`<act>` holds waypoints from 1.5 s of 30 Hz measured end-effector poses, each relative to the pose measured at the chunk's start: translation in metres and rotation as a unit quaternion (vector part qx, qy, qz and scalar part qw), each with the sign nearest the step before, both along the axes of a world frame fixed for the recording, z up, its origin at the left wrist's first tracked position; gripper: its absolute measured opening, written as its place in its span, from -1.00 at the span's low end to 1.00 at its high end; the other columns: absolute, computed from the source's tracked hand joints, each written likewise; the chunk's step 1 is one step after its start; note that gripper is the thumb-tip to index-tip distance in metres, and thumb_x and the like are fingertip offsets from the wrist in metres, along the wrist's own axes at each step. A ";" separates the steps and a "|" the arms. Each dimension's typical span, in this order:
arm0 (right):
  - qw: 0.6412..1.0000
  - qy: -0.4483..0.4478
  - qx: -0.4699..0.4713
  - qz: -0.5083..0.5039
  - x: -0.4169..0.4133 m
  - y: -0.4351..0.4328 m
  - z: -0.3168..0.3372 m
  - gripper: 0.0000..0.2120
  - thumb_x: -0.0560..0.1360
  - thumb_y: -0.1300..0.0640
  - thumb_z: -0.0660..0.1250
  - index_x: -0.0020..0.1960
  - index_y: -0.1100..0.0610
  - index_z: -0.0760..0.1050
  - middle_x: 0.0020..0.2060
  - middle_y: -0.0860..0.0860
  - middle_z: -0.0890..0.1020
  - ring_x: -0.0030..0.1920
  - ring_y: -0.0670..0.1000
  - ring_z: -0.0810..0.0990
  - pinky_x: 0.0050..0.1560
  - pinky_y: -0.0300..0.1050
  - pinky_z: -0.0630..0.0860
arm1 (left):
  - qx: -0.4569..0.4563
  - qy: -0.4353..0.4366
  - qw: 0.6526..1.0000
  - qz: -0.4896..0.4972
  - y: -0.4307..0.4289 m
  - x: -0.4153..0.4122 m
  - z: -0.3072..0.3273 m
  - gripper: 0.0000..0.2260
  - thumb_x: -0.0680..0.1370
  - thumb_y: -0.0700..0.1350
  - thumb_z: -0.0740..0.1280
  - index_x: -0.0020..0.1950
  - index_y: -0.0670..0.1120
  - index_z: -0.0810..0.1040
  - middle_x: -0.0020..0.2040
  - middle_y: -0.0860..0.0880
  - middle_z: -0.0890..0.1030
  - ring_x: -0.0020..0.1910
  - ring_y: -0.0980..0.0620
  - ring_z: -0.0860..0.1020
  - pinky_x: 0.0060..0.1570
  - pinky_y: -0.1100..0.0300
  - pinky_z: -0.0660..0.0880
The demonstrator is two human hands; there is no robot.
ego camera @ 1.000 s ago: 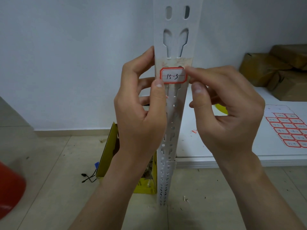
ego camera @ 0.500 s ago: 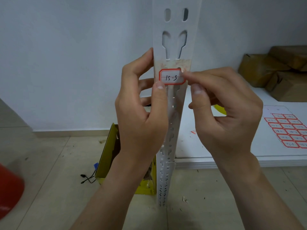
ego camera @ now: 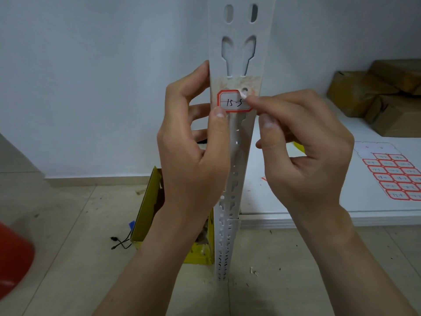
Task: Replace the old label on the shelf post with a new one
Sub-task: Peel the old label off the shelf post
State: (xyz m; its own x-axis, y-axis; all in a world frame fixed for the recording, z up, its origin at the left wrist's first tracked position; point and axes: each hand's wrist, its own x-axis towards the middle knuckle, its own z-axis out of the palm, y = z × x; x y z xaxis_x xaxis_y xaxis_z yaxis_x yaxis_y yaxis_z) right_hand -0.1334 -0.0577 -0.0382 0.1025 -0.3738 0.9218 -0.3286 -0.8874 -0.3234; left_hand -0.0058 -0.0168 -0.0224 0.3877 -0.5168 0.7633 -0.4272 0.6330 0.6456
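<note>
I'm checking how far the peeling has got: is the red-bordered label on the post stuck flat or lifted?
Partly lifted. The red-bordered paper label has its upper right corner curled up at the right hand's fingertips; the rest lies flat on the white slotted metal post.

The shelf post (ego camera: 239,53) looks like matt white painted metal, smooth, with a rough, stained patch of paper residue (ego camera: 237,83) above the label (ego camera: 233,102). The label is smooth white paper with a red border. The floor (ego camera: 68,224) is matt beige tile. The boxes (ego camera: 382,96) look like dull brown cardboard.
</note>
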 end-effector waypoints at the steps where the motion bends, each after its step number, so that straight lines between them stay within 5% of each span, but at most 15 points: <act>1: 1.000 -0.002 0.000 0.002 0.000 0.000 0.000 -0.76 0.65 0.33 0.27 0.24 0.24 0.64 -0.02 0.03 0.60 -0.10 -0.10 0.60 -0.22 -0.22 0.60 | 0.000 -0.001 1.000 0.001 0.000 0.000 0.000 -0.65 0.62 -0.40 0.22 0.42 -0.34 0.38 0.28 -0.09 0.56 0.15 0.06 0.66 -0.10 0.39 0.59; 21: 0.999 -0.025 0.032 0.036 -0.001 0.002 0.001 -0.76 0.63 0.34 0.27 0.19 0.14 0.63 -0.02 0.02 0.60 -0.14 -0.12 0.61 -0.23 -0.16 0.62 | 0.005 -0.016 1.000 0.014 0.000 -0.001 -0.002 -0.65 0.62 -0.37 0.24 0.41 -0.31 0.38 0.27 -0.07 0.55 0.17 0.07 0.64 -0.08 0.38 0.59; 25: 0.998 -0.039 0.042 0.038 0.000 0.003 0.001 -0.75 0.64 0.33 0.26 0.20 0.11 0.61 0.00 0.01 0.62 -0.18 -0.07 0.65 -0.25 -0.12 0.62 | -0.044 -0.024 0.995 0.085 0.000 0.000 -0.003 -0.74 0.57 -0.29 0.36 0.23 -0.18 0.42 0.16 -0.09 0.47 0.04 -0.06 0.61 -0.08 0.05 0.62; 28: 0.998 -0.031 0.042 0.040 0.000 0.002 0.001 -0.76 0.64 0.32 0.28 0.22 0.15 0.63 -0.01 0.03 0.61 -0.17 -0.06 0.63 -0.27 -0.12 0.62 | -0.078 -0.104 0.977 0.170 -0.002 0.005 -0.005 -0.90 0.57 -0.21 0.39 0.02 -0.06 0.51 -0.07 -0.03 0.48 -0.14 0.08 0.46 -0.17 0.26 0.45; 32: 0.998 -0.021 0.039 0.043 -0.001 0.001 0.001 -0.77 0.64 0.31 0.29 0.23 0.15 0.63 -0.03 0.07 0.61 -0.17 -0.02 0.63 -0.28 -0.12 0.62 | -0.061 -0.133 0.974 0.174 -0.001 0.003 -0.006 -0.98 0.58 -0.16 0.44 -0.02 -0.05 0.64 -0.19 0.07 0.49 -0.19 0.25 0.35 -0.15 0.45 0.27; 39: 0.997 -0.039 0.052 0.049 -0.002 0.002 0.001 -0.76 0.64 0.32 0.26 0.21 0.16 0.65 -0.03 0.03 0.63 -0.18 -0.03 0.63 -0.28 -0.09 0.63 | -0.053 -0.123 0.974 0.182 -0.002 0.004 -0.005 -0.90 0.55 -0.09 0.52 0.01 -0.10 0.70 -0.18 0.19 0.43 -0.20 0.19 0.38 -0.17 0.41 0.30; 45: 0.997 -0.039 0.046 0.048 -0.003 0.001 0.002 -0.74 0.65 0.31 0.24 0.22 0.17 0.64 -0.02 0.01 0.65 -0.20 0.02 0.66 -0.28 -0.07 0.62 | -0.032 -0.125 0.975 0.179 -0.001 0.001 -0.004 -0.91 0.54 -0.08 0.53 0.00 -0.05 0.71 -0.22 0.02 0.47 -0.22 0.05 0.43 -0.20 0.39 0.33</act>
